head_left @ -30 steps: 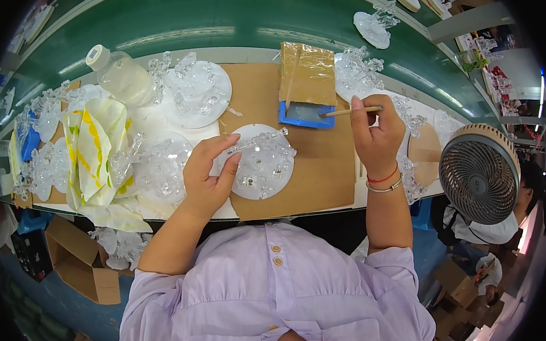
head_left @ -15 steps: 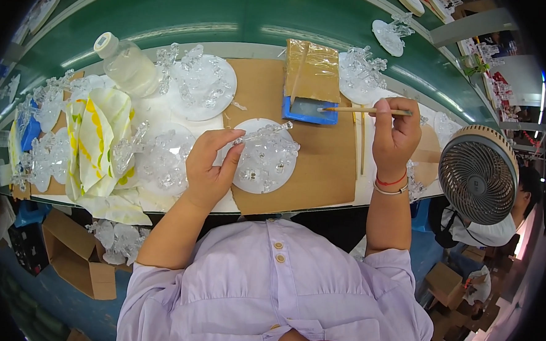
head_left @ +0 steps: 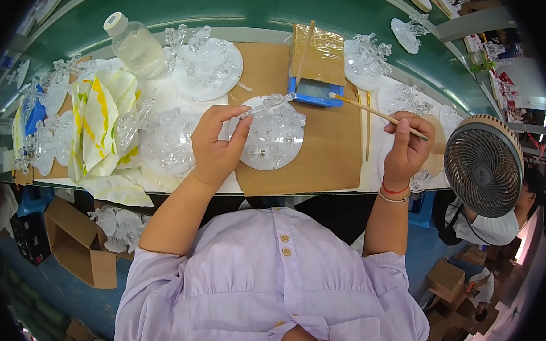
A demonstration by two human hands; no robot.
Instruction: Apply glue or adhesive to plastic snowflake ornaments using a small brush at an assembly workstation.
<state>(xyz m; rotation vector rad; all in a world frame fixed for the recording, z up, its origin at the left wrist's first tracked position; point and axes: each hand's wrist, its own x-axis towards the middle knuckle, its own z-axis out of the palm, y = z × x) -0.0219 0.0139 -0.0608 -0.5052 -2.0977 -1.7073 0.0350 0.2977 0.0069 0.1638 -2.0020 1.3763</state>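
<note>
My left hand (head_left: 220,144) pinches a clear plastic piece (head_left: 270,105) between thumb and forefinger, holding it over a round white disc (head_left: 272,159) that bears clear, glittering parts. Whether the piece touches the parts beneath it I cannot tell. In my right hand (head_left: 408,147) is a thin wooden paintbrush (head_left: 375,112), gripped with closed fingers. Its bristle tip points left, at the right edge of a small blue tray (head_left: 318,101). A box wrapped in clear tape (head_left: 316,54) covers the tray's far part, and a pale substance shows in its near part.
Brown cardboard (head_left: 335,164) lies under the disc. More discs with clear parts (head_left: 207,74) stand around, beside a capped bottle (head_left: 137,49) and a crumpled yellow-and-white plastic bag (head_left: 106,121). A grey fan (head_left: 484,166) stands at the right, and a thin stick (head_left: 367,135) lies near the tray.
My right hand has moved nearer to me and slightly right, so the brush now slants, its tip at the tray's edge. My left hand still holds the clear piece. The whole view has shifted a little.
</note>
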